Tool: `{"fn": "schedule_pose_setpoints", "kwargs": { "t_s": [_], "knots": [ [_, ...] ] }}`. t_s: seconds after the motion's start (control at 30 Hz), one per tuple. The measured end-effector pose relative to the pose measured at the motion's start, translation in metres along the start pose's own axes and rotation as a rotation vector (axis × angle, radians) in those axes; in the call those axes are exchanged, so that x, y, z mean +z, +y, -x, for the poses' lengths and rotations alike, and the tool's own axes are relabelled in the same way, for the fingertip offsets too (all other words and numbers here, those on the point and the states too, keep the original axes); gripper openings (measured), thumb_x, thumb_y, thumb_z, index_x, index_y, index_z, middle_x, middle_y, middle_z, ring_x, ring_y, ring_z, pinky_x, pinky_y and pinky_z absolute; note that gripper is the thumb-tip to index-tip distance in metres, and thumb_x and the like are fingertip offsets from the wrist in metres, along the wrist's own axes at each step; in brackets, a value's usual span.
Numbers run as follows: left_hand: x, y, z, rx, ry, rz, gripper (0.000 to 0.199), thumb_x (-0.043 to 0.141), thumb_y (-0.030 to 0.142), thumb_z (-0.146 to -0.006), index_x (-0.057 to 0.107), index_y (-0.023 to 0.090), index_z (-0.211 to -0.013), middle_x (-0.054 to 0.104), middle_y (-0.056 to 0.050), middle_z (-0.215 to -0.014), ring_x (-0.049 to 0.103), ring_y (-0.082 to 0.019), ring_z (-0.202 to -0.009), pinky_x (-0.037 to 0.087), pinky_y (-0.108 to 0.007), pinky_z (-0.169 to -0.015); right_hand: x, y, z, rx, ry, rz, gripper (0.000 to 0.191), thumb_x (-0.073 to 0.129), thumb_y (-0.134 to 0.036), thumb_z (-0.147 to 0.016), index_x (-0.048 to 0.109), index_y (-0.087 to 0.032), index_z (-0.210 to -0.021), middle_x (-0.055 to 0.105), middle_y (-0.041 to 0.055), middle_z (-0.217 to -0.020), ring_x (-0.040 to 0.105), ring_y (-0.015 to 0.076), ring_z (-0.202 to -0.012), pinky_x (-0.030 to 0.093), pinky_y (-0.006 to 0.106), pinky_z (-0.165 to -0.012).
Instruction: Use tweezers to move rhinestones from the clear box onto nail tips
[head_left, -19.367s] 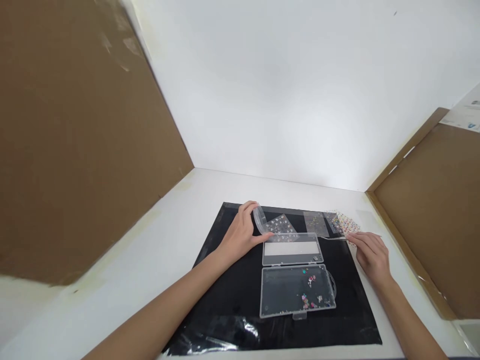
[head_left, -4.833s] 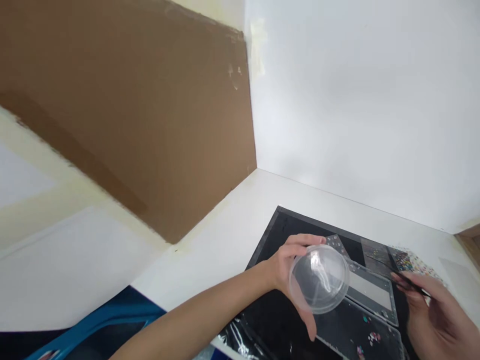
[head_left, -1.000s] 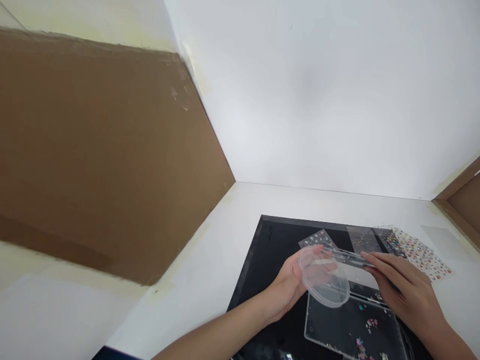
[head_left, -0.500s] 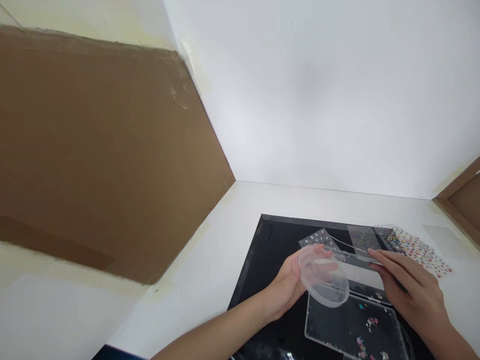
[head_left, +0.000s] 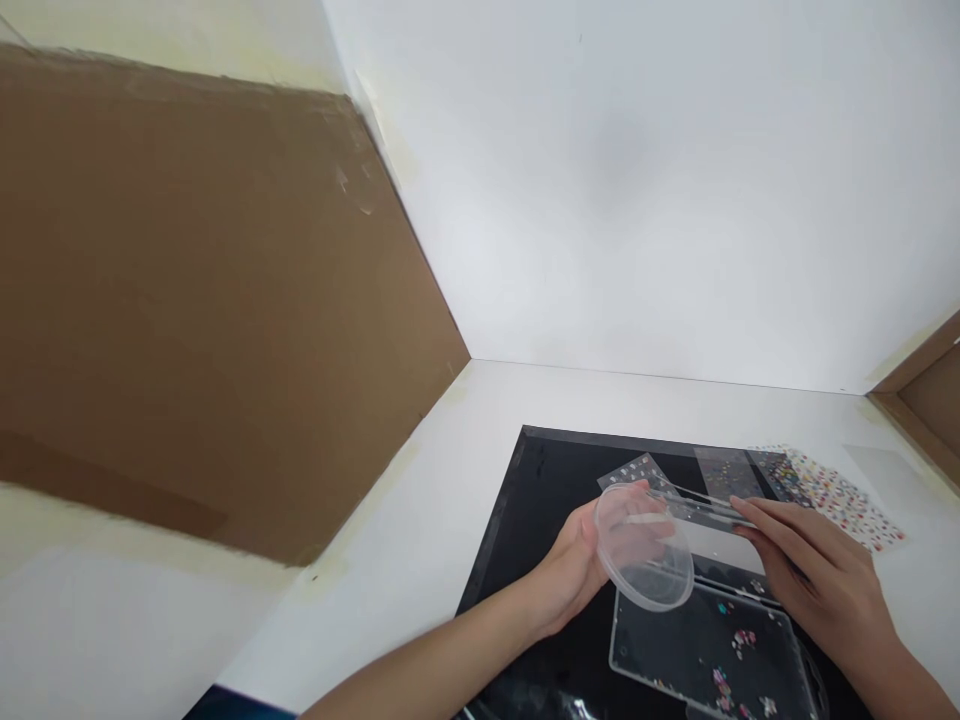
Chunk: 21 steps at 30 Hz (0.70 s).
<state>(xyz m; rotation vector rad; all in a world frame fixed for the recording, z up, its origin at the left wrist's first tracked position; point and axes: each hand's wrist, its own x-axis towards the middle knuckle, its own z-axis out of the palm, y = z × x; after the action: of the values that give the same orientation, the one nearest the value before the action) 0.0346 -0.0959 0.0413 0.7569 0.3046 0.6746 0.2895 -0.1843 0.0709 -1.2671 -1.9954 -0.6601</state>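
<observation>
My left hand (head_left: pixel 570 575) is shut on a clear round plastic lid (head_left: pixel 643 548), which it tilts above the black mat (head_left: pixel 547 510). My right hand (head_left: pixel 821 570) grips slim metal tweezers (head_left: pixel 701 502), whose tips reach toward the lid. Below both hands lies an open clear plastic case: its upper half (head_left: pixel 724 550) is partly hidden by the lid and right fingers, and its lower tray (head_left: pixel 616 640) holds scattered colourful rhinestones (head_left: pixel 731 660). Several sticker sheets lie beyond, including a small clear one (head_left: pixel 636 470) and a gem-patterned one (head_left: pixel 832 497).
A darker glittery sheet (head_left: pixel 727 472) lies on the mat's far edge. The mat rests on a white table (head_left: pixel 375 600), with a white wall (head_left: pixel 600 200) behind. Brown cardboard panels (head_left: pixel 210 300) (head_left: pixel 930 420) stand at both sides.
Over the last second the hands have barely moved; the lid tilts slightly differently. Compared with several seconds ago, the lid is lower, now above the case, and the right hand is further left.
</observation>
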Motion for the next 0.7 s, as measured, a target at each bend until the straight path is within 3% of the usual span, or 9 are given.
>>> {"fn": "schedule_pose_setpoints", "kwargs": {
  "t_s": [0.2,0.47,0.7],
  "knots": [
    [-0.004,-0.0054,-0.001,0.007,-0.028,0.025,0.091,0.078,0.082,-0.068,0.074,0.021,-0.135,0.067,-0.022,-0.144,0.066,-0.042,-0.13,0.045,-0.061,-0.117,0.0004,-0.0014,0.0003,0.03,0.042,0.006,0.057,0.066,-0.006,-0.097,0.06,-0.024,-0.15,0.078,0.0052,-0.099,0.072,0.0161,-0.08,0.055,0.029,-0.077],
    [-0.0035,-0.0055,-0.001,0.009,-0.034,-0.014,0.097,0.076,0.084,-0.067,0.071,0.019,-0.14,0.062,-0.025,-0.148,0.062,-0.045,-0.133,0.041,-0.066,-0.117,0.0012,-0.0014,-0.0015,-0.009,-0.012,-0.054,0.031,0.065,-0.005,-0.097,0.073,-0.018,-0.124,0.079,0.0078,-0.101,0.073,0.0163,-0.084,0.056,0.028,-0.08],
    [-0.0046,-0.0052,-0.0006,-0.005,-0.017,-0.026,0.095,0.078,0.082,-0.066,0.071,0.022,-0.139,0.063,-0.024,-0.146,0.062,-0.045,-0.134,0.043,-0.065,-0.117,0.0019,-0.0008,0.0003,0.01,-0.002,-0.037,0.04,0.064,-0.01,-0.099,0.069,-0.023,-0.136,0.08,0.0054,-0.101,0.075,0.0163,-0.083,0.058,0.027,-0.078]
  ]
}}
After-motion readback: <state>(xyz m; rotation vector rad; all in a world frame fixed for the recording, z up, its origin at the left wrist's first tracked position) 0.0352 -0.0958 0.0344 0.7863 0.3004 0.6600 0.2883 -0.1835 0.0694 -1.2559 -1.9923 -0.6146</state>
